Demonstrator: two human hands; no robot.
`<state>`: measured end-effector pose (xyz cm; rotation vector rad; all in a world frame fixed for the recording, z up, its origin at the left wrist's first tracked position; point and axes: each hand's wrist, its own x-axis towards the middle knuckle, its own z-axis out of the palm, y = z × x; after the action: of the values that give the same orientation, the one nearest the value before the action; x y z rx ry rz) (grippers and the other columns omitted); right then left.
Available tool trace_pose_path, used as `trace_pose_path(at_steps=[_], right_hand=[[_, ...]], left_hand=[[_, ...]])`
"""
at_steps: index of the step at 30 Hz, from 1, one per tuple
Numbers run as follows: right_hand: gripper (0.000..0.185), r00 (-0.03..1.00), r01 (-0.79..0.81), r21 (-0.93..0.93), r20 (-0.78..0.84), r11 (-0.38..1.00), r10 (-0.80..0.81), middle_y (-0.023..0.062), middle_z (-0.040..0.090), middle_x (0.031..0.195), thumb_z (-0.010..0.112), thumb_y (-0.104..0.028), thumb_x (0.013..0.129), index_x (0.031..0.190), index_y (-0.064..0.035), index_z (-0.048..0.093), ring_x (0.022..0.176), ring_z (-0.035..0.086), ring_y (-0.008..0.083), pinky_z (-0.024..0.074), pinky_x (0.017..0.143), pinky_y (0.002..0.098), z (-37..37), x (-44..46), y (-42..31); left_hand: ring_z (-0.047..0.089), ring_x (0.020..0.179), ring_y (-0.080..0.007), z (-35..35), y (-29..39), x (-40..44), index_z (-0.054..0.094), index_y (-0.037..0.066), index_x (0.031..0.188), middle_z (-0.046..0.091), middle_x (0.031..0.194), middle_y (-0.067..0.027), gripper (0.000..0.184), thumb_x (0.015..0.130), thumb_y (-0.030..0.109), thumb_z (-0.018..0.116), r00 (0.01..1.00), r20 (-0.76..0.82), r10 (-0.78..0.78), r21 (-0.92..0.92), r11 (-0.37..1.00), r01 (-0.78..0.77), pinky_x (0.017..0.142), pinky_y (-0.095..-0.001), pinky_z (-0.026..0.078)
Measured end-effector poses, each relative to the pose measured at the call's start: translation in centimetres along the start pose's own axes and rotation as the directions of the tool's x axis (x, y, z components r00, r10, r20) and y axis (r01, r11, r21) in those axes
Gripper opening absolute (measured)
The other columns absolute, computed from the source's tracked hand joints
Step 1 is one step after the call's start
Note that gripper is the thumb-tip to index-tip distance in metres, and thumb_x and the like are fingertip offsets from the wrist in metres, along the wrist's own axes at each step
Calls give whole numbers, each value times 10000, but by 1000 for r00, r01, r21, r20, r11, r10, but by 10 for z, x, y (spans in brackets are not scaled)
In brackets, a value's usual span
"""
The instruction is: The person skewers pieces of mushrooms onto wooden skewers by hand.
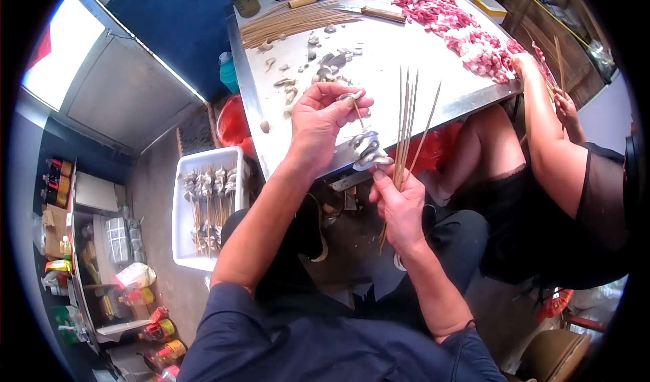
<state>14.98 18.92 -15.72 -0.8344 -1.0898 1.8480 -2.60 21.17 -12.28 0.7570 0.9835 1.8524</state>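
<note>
Skewered pieces (369, 150) — grey-white (and glossy)

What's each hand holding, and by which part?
Right hand: loaded skewer, just below its grey pieces, plus bare skewers by their lower part. Left hand: single piece, by its edge.

White daylight glares from an opening (61, 53) at the upper left, above a grey metal panel (139, 104), with a dark blue wall (169, 23) just beside it. The floor (154, 196) is dull grey. Cluttered shelves (88, 253) on the left hold bottles (162, 355) and packages (116, 240). A white-topped, metal-edged table (379, 57) stands near the blue wall; a brown seat (555, 355) shows at the lower right
</note>
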Motion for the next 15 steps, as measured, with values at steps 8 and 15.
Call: trace_pose_path(at_steps=[8, 15], right_hand=[[74, 1000, 28, 10, -3, 1000, -28, -15, 544, 618, 592, -124, 942, 935, -57, 624, 460, 390, 10, 264, 425, 160, -1, 0, -2], [87, 999, 3, 11, -34, 1000, -3, -28, 531, 612, 580, -99, 941, 941, -39, 644, 493, 410, 15, 281, 449, 168, -4, 1, -4]], left_hand=[[672, 959, -253, 2, -8, -10, 585, -24, 962, 661, 1023, -182, 87, 879, -50, 575, 996, 83, 20, 98, 995, -29, 870, -352, 548], [676, 952, -274, 0, -7, -7, 579, -28, 968, 659, 1025, -196, 81, 889, -19, 591, 998, 53, 26, 151, 988, -33, 835, -347, 563]])
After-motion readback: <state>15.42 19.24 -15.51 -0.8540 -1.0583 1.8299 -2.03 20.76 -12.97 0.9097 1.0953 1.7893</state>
